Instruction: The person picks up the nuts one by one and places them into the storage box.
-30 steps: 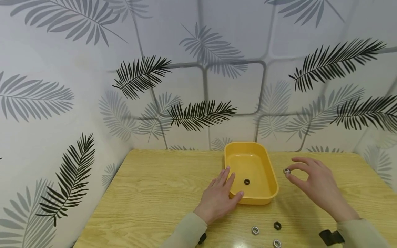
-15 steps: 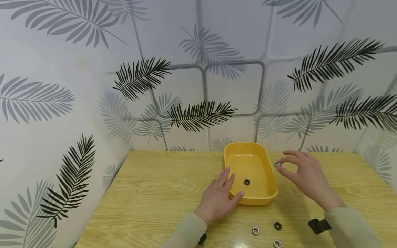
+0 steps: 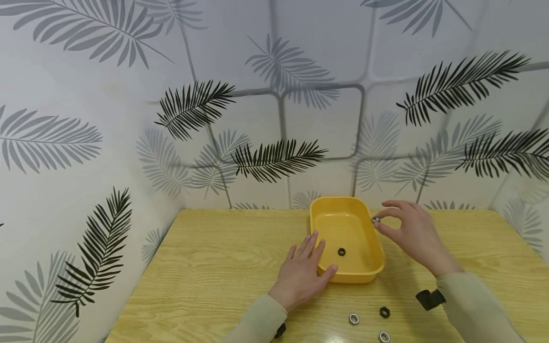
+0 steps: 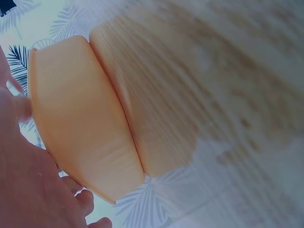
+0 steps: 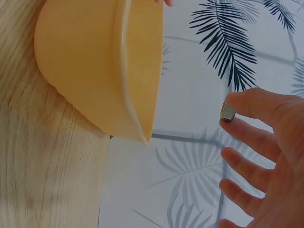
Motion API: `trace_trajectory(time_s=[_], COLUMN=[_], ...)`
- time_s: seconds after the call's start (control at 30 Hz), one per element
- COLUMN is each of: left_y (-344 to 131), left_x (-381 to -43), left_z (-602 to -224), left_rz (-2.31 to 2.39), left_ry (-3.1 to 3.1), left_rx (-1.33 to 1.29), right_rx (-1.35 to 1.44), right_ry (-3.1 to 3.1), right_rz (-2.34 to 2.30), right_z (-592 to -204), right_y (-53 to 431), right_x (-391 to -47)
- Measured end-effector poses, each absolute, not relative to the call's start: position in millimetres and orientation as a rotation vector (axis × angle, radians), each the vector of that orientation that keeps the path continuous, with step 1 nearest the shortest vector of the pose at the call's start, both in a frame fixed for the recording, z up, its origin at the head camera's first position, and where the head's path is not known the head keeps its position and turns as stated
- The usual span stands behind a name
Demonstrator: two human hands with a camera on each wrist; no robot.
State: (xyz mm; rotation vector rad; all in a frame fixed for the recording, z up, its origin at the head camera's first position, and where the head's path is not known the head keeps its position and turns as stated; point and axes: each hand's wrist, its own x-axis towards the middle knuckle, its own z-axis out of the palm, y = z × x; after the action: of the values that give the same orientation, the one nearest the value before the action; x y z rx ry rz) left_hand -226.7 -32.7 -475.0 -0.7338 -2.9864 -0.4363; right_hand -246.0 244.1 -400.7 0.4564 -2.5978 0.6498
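A yellow plastic bin [image 3: 349, 228] stands near the back of the table, with one dark hex nut [image 3: 341, 251] on its floor. My left hand [image 3: 300, 276] rests on the bin's near left rim, fingers spread and fairly straight. In the left wrist view, that hand lies along the rim of the bin [image 4: 85, 118]. Between thumb and index finger, my right hand [image 3: 413, 236] pinches a silver nut [image 5: 227, 110] by the bin's far right rim. The other fingers of this hand are spread apart in the right wrist view.
Nearer me on the wooden table [image 3: 214, 267] lie a dark nut [image 3: 384, 312], a silver ring-shaped nut [image 3: 353, 318] and another silver one [image 3: 384, 337]. A leaf-patterned wall [image 3: 257, 119] rises directly behind the table's back edge.
My right hand has moved left and away from me, bringing the pinched silver nut from the bin's right side up to its rim. The left hand and the bin have stayed put.
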Motion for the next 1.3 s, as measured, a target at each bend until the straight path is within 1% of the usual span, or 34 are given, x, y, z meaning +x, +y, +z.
trace_trajectory(time_s=[0.83,1.3], left_y=[-31,-30], left_x=[-227,-228], left_z=[-475,-473], left_rz=[-0.390,-0.384], left_ry=[-3.011,-3.014], left_rx=[-0.704,-0.709], right_rx=[0.441,0.468], right_ry=[-2.703,-2.747], right_rz=[0.716,0.766], right_z=[-408,-425], right_y=[219,200], right_x=[-275,-289])
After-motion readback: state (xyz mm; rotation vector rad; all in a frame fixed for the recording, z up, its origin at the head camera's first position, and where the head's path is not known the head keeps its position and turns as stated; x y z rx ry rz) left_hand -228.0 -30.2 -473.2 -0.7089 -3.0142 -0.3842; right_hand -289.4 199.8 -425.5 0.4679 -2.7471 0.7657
